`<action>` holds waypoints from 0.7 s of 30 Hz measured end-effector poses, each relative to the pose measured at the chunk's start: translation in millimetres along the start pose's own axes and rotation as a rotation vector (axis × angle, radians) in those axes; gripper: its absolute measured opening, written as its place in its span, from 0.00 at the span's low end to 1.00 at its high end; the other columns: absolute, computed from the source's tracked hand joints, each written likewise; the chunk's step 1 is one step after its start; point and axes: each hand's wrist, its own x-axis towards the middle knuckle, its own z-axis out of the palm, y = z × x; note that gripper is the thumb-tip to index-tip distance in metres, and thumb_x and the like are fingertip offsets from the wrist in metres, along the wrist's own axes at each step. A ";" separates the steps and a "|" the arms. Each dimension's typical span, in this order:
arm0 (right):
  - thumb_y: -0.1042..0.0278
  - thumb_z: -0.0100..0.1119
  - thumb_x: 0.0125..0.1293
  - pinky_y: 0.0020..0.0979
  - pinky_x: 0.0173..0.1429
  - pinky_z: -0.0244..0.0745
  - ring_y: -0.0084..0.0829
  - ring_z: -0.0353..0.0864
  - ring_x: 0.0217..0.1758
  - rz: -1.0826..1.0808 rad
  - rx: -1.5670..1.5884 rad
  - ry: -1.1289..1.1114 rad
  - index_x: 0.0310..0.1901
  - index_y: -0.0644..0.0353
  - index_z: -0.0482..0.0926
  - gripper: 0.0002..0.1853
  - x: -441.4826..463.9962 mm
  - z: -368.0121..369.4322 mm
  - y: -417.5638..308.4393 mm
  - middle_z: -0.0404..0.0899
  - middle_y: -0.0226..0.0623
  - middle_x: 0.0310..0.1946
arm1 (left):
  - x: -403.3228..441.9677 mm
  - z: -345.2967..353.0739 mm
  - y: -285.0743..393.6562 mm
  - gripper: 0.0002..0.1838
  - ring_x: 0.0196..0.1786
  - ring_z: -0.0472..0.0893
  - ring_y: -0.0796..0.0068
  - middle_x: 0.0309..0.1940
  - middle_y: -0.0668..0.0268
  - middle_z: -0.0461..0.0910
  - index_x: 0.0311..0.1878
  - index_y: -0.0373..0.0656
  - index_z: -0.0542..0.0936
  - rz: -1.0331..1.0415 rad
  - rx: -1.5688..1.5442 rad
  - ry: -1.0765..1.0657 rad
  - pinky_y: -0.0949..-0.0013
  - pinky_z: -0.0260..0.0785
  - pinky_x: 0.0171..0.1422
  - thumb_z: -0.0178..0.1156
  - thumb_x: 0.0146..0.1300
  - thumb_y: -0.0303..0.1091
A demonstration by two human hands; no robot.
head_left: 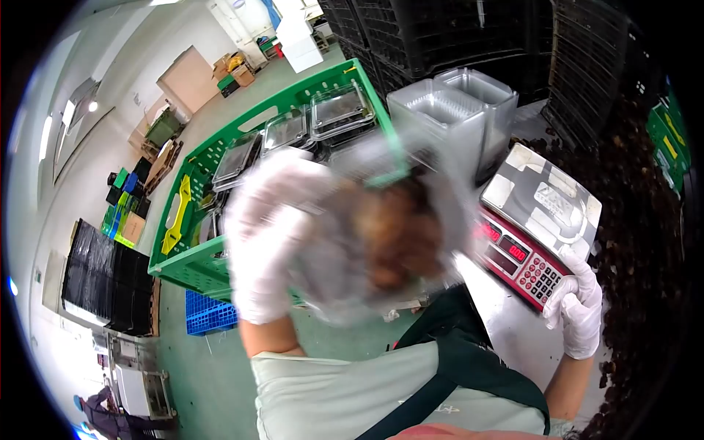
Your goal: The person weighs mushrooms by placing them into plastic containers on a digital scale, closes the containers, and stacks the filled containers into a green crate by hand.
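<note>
My left hand (275,227), in a white glove, grips a clear plastic container (330,271) smeared by motion. Brown pieces (403,235) show in it, too blurred to name. The container is in front of a green crate (202,257) that holds several lidded clear boxes (342,110). My right hand (579,312), also gloved, is beside the keypad corner of a red digital scale (506,253). Its fingers are loosely bent and apart, with nothing visible in them. The scale's steel pan (546,198) carries no container, and its lit display reads 0.00.
Stacked clear tubs (440,110) stand behind the scale. A heap of dark brown pieces (638,293) spreads along the right side. Black crates (455,37) rise at the back. A blue pallet (209,312) lies on the floor, and another person (110,414) is at lower left.
</note>
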 end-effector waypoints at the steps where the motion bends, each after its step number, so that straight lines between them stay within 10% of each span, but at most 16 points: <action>1: 0.65 0.70 0.65 0.19 0.21 0.73 0.21 0.78 0.19 0.000 0.001 -0.007 0.72 0.69 0.67 0.37 0.6 -0.8 1.6 0.81 0.34 0.22 | 11.3 -26.7 11.7 0.27 0.58 0.82 0.70 0.50 0.60 0.86 0.62 0.34 0.81 0.057 0.088 0.138 0.66 0.71 0.68 0.71 0.62 0.37; 11: 0.72 0.56 0.69 0.17 0.23 0.68 0.18 0.75 0.21 0.120 -0.221 0.231 0.69 0.64 0.73 0.26 -16.9 -37.7 19.8 0.76 0.27 0.22 | 124.1 -360.3 -16.8 0.19 0.53 0.84 0.66 0.57 0.64 0.84 0.63 0.42 0.82 -0.193 0.062 0.582 0.57 0.72 0.65 0.59 0.75 0.41; 15: 0.70 0.56 0.72 0.16 0.23 0.67 0.16 0.74 0.21 0.149 -0.307 0.330 0.69 0.64 0.72 0.25 -31.1 -48.2 17.0 0.75 0.26 0.22 | 109.5 -378.3 -49.5 0.33 0.70 0.73 0.51 0.73 0.56 0.73 0.75 0.55 0.70 -0.834 0.541 0.713 0.28 0.63 0.67 0.61 0.71 0.57; 17: 0.68 0.57 0.74 0.15 0.23 0.66 0.14 0.73 0.21 0.172 -0.330 0.375 0.70 0.65 0.72 0.25 -42.5 -55.1 23.6 0.75 0.26 0.22 | 118.1 -388.9 -62.1 0.43 0.77 0.65 0.31 0.80 0.46 0.60 0.80 0.48 0.62 -1.007 0.949 0.467 0.31 0.60 0.72 0.60 0.69 0.61; 21: 0.66 0.56 0.75 0.15 0.24 0.66 0.14 0.72 0.21 0.218 -0.312 0.466 0.71 0.65 0.71 0.26 -72.7 -98.7 54.6 0.78 0.26 0.25 | 140.9 -359.3 -55.3 0.28 0.53 0.85 0.57 0.55 0.55 0.85 0.67 0.49 0.74 -0.930 0.850 0.122 0.52 0.76 0.57 0.60 0.71 0.54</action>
